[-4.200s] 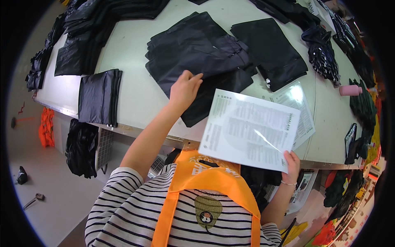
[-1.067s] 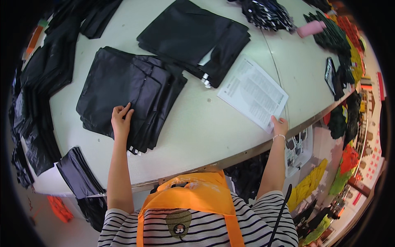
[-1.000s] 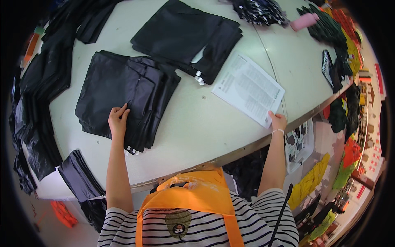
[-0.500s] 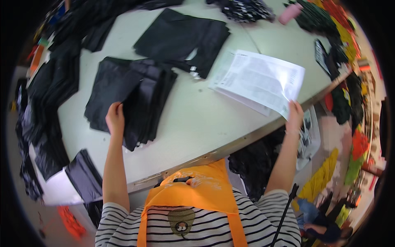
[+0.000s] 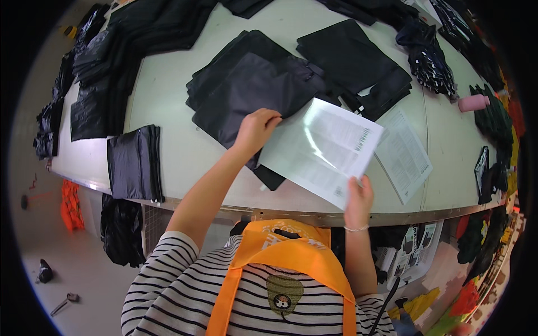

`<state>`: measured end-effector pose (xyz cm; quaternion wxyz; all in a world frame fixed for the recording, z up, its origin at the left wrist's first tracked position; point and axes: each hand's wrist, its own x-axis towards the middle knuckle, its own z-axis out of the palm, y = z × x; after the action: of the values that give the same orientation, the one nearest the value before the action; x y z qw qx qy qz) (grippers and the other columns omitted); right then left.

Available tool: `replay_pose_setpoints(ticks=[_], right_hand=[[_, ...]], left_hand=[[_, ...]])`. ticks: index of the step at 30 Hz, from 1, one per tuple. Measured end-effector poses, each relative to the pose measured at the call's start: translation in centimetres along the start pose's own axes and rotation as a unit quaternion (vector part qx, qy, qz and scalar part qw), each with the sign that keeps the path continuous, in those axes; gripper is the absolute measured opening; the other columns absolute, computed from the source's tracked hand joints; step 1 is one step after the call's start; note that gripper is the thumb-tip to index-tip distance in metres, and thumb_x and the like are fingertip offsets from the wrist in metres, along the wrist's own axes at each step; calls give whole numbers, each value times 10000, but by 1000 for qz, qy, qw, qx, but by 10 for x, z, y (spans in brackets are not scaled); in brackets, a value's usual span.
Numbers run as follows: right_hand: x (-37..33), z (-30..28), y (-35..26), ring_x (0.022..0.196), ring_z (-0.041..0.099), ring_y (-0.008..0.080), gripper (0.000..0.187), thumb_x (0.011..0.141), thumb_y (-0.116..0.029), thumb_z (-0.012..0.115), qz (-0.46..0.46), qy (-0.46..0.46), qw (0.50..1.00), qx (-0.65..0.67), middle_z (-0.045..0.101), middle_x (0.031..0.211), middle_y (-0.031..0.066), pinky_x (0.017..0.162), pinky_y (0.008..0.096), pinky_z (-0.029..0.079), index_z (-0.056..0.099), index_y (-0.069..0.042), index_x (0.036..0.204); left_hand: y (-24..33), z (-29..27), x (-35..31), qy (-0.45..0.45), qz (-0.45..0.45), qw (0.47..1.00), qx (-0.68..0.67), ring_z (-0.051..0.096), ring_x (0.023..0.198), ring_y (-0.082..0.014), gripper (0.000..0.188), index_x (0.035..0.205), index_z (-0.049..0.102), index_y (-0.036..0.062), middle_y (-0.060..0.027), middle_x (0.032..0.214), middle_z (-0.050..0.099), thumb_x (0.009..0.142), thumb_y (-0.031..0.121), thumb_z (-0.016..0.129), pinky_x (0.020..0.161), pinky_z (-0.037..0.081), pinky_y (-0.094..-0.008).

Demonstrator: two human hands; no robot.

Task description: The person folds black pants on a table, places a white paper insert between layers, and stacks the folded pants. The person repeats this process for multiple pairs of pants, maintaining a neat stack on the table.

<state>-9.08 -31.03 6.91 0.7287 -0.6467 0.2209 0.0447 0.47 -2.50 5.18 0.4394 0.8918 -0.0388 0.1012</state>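
Note:
Between the thumb and fingers of my right hand (image 5: 358,197) is the lower right corner of a glossy white printed sheet (image 5: 328,148). It is tilted, and its left part overlaps a pile of folded black garments (image 5: 221,92). My left hand (image 5: 256,133) is closed at the near edge of the top garment (image 5: 252,78), close to the sheet's left side; the fingertips pinch the dark cloth. More printed sheets (image 5: 406,159) lie in a stack on the table to the right. Beyond them is another folded black pile (image 5: 353,59) with small white tags.
Folded dark garments (image 5: 106,106) line the table's left side, with a smaller stack (image 5: 134,162) at its near left edge. A bundle of dark cloth (image 5: 428,59) and a pink bottle (image 5: 473,103) stand far right. A plastic bin (image 5: 417,252) sits below the table edge.
The printed sheet has moved left in my right hand, from over the sheet stack to the garment pile. My left hand stays at the top garment. The view has turned to the left.

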Motion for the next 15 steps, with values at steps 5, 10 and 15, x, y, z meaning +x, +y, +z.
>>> replay_pose_setpoints(ticks=[5,10,15], right_hand=[[27,107,31,575,599,114,170,920,-72,560,29,-121,989,-75,629,703,75,465,260,484,484,-7,1057],[43,143,43,511,541,125,162,898,-86,597,34,-124,982,-135,604,665,50,502,282,474,518,-1,1010],[67,130,24,795,624,140,187,897,-61,557,112,-226,962,-107,622,941,85,628,292,514,557,-5,1076]], left_hand=[[14,19,-9,2,-52,997,-48,612,647,-230,140,935,672,-16,-139,834,664,833,80,664,610,475,-302],[5,28,-13,15,-51,996,-69,595,590,-201,137,924,674,-12,-146,804,666,833,91,670,569,465,-286],[-9,22,-11,-24,-11,1000,3,585,963,-253,217,1057,664,49,-129,1116,624,846,100,644,842,445,-385]])
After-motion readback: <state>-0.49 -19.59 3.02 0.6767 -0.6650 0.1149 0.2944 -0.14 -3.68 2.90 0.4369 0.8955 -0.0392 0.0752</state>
